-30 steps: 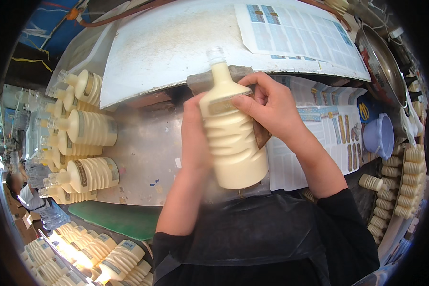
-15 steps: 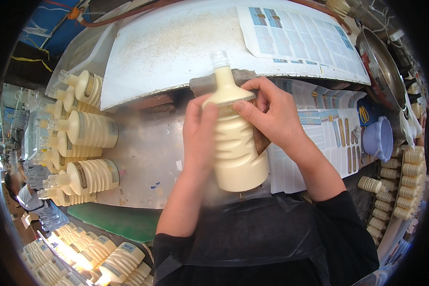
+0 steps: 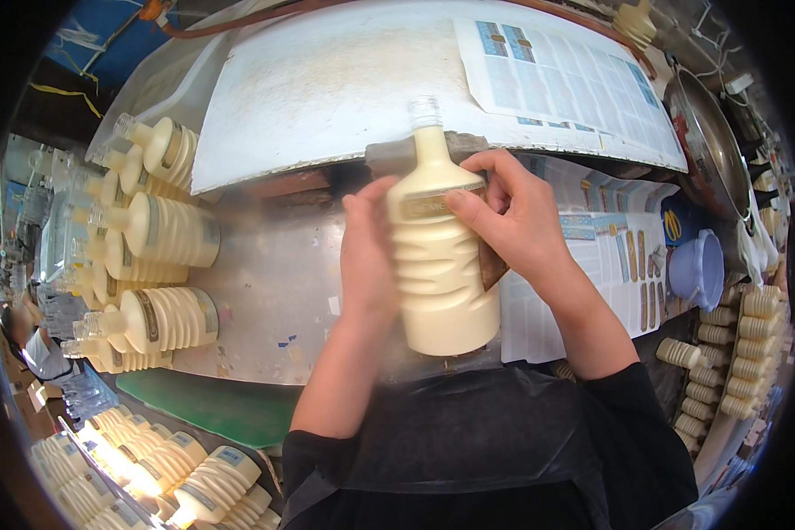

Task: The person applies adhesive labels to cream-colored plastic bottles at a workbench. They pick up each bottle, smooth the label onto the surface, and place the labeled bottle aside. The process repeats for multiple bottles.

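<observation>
Bottle: cream, ribbed and clear-mouthed, the bottle (image 3: 446, 309) lies on the metal tabletop (image 3: 265, 283) in my feed, base toward the worker, neck pointing away over a grey-brown block (image 3: 384, 159).
Shoulder label: a dark-toned label (image 3: 426, 205) crosses the bottle just below its neck; a brown pointed piece (image 3: 493, 263) shows along the body's right side.
Right hand: half curled, the right hand (image 3: 523, 216) lays its thumb on the label's right part, the index finger bent above and apart from the thumb; I cannot tell whether the other fingers grip the bottle.
Left hand: the left hand (image 3: 367, 243) stands upright along the bottle's left side, fingers bent toward the shoulder; blur keeps me from telling how far open it is, or whether it touches.
Right of the bottle: I see a label sheet (image 3: 539, 309) bearing blue and brown strips, then a lavender bucket (image 3: 698, 272).
Far side: a white board (image 3: 327, 97) spans the table's back, carrying another label sheet (image 3: 556, 84).
Left: stacked cream bottles (image 3: 172, 231) lie on their sides, near a green panel (image 3: 212, 413).
Lower left: more bottles (image 3: 216, 481) catch bright sun.
Right edge: rows of smaller-looking bottles (image 3: 751, 349) line up below the bucket.
</observation>
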Demonstrator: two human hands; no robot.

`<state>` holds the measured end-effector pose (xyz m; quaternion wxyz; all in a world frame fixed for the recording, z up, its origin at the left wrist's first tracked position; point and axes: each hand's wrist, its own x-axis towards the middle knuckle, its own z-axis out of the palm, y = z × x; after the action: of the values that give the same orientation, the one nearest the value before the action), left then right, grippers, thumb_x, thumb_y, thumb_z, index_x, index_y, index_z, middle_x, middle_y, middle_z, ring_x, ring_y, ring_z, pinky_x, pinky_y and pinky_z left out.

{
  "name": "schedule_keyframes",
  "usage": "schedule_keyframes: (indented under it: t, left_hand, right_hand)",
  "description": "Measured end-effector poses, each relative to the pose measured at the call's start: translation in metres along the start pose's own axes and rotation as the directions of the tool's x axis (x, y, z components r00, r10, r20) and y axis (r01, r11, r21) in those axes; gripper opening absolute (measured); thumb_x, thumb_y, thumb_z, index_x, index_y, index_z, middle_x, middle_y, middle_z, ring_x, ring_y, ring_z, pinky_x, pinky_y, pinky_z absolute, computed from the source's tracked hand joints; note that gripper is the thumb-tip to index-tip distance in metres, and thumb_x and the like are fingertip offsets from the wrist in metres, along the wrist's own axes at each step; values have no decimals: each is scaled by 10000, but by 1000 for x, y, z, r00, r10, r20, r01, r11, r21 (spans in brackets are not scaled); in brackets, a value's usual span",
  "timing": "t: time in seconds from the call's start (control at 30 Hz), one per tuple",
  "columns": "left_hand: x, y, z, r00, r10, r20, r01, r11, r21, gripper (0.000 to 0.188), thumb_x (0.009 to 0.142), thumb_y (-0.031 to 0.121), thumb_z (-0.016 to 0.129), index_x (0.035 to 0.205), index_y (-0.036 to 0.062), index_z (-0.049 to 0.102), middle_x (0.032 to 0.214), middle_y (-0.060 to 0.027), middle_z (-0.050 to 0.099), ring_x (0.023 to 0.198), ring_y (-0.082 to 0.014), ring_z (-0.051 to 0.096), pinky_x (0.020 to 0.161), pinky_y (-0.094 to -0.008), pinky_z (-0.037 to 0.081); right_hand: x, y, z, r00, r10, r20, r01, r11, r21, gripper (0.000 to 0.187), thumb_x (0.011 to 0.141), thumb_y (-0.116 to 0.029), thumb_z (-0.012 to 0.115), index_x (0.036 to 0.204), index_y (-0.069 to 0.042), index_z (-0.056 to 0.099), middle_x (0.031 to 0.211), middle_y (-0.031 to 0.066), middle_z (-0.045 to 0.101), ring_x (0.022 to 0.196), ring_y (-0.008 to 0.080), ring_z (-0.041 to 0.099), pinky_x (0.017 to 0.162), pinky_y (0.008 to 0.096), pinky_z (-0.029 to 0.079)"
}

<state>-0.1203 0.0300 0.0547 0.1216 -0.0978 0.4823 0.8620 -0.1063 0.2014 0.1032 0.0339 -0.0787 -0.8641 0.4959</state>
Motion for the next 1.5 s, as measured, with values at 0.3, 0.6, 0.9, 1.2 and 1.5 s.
schedule_keyframes:
  t: [0.3, 0.6, 0.9, 1.2, 1.5]
  left_hand:
    - [3, -9, -13, 990, 75, 119, -102, 965, 242, 419, 1140, 371, 330, 1371, 62, 492, 1258, -77, 618, 1133, -139, 607, 965, -319, 517]
    - [-7, -5, -4, 987, 68, 147, -97, 975, 202, 559, 1119, 476, 325, 1430, 33, 468, 1365, -120, 561, 1238, -187, 547, 1069, -342, 440]
    - [2, -4, 0, 993, 12, 116, -52, 936, 348, 499, 1133, 396, 340, 1424, 25, 501, 1352, -118, 616, 1227, -215, 603, 1063, -376, 479]
    - [6, -12, -6, 994, -105, 44, 100, 990, 100, 547, 1129, 434, 318, 1435, 13, 488, 1372, -150, 599, 1236, -236, 601, 1073, -396, 477]
    - [3, -9, 1, 992, -86, 92, 73, 988, 139, 561, 1118, 451, 390, 1383, -20, 544, 1327, -161, 648, 1178, -258, 661, 1020, -400, 534]
  right_hand:
    - [0, 5, 2, 999, -40, -12, 39, 999, -26, 390, 841, -329, 785, 1083, -42, 679, 658, -7, 465, 607, 103, 462, 579, 286, 392]
    - [4, 50, -7, 989, 3, 149, -67, 905, 420, 421, 1069, -386, 559, 1234, -7, 642, 832, -42, 557, 766, 38, 496, 688, 208, 424]
    - [6, 49, -3, 928, 27, 370, -281, 703, 654, 470, 1073, -307, 568, 1416, 14, 566, 1006, 15, 677, 809, 27, 571, 689, 202, 489]
    - [10, 55, -5, 955, -9, 298, -183, 770, 611, 399, 1069, -293, 517, 1306, 0, 647, 1009, 49, 701, 822, 88, 614, 759, 255, 512]
    - [10, 43, 2, 979, 24, 204, -122, 865, 486, 457, 986, -397, 652, 1164, 18, 725, 955, 124, 765, 871, 169, 710, 810, 310, 545]
